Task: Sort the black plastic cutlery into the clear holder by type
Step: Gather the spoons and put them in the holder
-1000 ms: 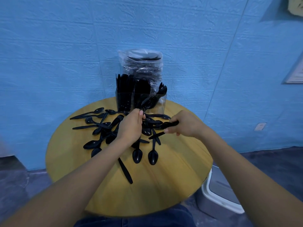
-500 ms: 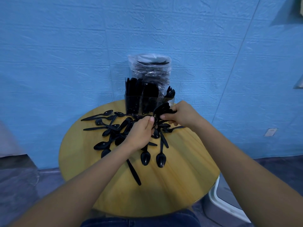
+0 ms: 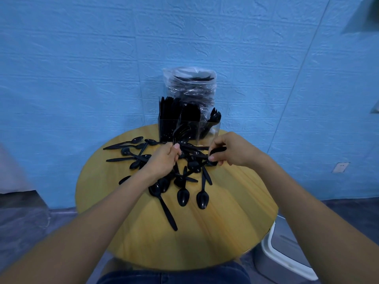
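A clear holder [image 3: 214,131] with three compartments stands at the far edge of the round wooden table [image 3: 225,232], black cutlery upright in each. A pile of black plastic spoons [image 3: 182,196] lies scattered in front of it. My left hand [image 3: 164,159] grips a bunch of spoons [image 3: 180,131] by their handles, bowls raised toward the holder. My right hand [image 3: 229,149] hovers over the pile's right side and pinches a black spoon [image 3: 217,151].
A clear plastic bag of black cutlery [image 3: 190,87] stands behind the holder against the blue wall. A white and grey bin [image 3: 287,255] sits on the floor to the right of the table. The table's near half is bare wood.
My left hand now holds a raised bunch of spoons. My right hand has come back down from near the holder to the pile and taken a spoon.
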Tool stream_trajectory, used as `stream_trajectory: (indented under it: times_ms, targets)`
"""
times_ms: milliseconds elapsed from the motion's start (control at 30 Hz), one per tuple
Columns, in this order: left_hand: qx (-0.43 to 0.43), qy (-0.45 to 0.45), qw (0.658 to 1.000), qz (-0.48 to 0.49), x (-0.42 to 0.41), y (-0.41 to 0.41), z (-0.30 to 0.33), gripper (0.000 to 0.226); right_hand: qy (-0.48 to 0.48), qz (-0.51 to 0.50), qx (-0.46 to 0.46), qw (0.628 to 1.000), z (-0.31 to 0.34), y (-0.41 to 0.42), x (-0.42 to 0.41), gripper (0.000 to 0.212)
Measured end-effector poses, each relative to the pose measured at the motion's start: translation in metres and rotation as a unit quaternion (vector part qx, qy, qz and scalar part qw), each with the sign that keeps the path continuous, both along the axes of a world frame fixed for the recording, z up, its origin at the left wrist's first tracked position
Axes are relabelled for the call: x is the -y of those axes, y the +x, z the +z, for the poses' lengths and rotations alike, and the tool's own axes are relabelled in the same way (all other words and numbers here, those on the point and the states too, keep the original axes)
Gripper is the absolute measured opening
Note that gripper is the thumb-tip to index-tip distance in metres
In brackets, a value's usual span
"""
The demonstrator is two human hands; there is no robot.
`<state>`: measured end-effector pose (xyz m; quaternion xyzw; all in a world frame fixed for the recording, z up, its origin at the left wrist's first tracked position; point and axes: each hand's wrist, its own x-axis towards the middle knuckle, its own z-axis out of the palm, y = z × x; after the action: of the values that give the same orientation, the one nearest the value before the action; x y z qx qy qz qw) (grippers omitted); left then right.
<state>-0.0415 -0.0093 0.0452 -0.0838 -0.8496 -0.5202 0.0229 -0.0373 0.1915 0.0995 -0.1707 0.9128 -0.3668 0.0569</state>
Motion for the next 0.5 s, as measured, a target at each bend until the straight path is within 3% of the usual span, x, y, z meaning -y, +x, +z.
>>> stream_trajectory:
  times_ms: [200,367,500]
  targets:
    - [0.059,0.064,0.995,-0.05,-0.013,0.011,0.002,0.03,-0.129,-0.018,-0.059,0.99,-0.007,0.004,0.023,0.013]
    - [0.065,0.12,0.988,-0.065,-0.024,0.023,0.001,0.033,-0.229,-0.124,-0.128,0.957,-0.024,0.002,0.037,0.027]
    - [0.06,0.157,0.983,-0.079,-0.025,0.03,-0.004,0.036,-0.266,-0.147,-0.123,0.945,-0.033,0.003,0.042,0.037]
